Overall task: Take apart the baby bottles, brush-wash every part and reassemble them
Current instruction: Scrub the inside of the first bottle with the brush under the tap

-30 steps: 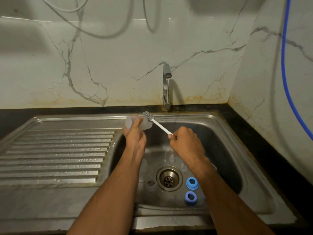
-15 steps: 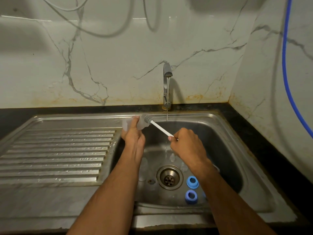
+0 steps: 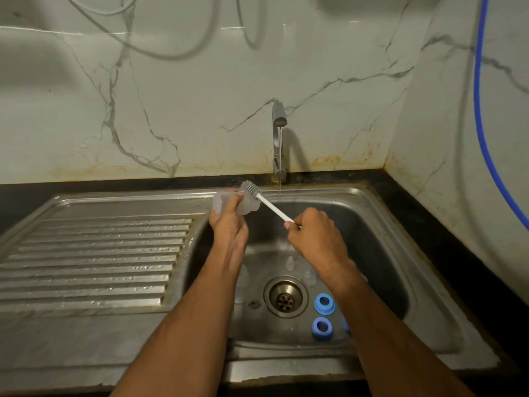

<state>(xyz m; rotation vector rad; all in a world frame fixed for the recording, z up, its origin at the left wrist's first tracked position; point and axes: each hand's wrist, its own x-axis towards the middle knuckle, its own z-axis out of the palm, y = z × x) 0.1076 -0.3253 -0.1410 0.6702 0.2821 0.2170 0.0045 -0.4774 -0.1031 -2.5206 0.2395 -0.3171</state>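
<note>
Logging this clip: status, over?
Left hand grips bottle. Right hand holds brush, head outside bottle. Tap running; nothing blocking.

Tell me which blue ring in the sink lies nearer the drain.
The upper blue ring, right beside the drain. The other blue ring lies below it, nearer the sink's front wall.

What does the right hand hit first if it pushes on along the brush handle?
Likely the clear bottle held by the left hand: the right hand aims the brush at it, though depth is unclear.
</note>
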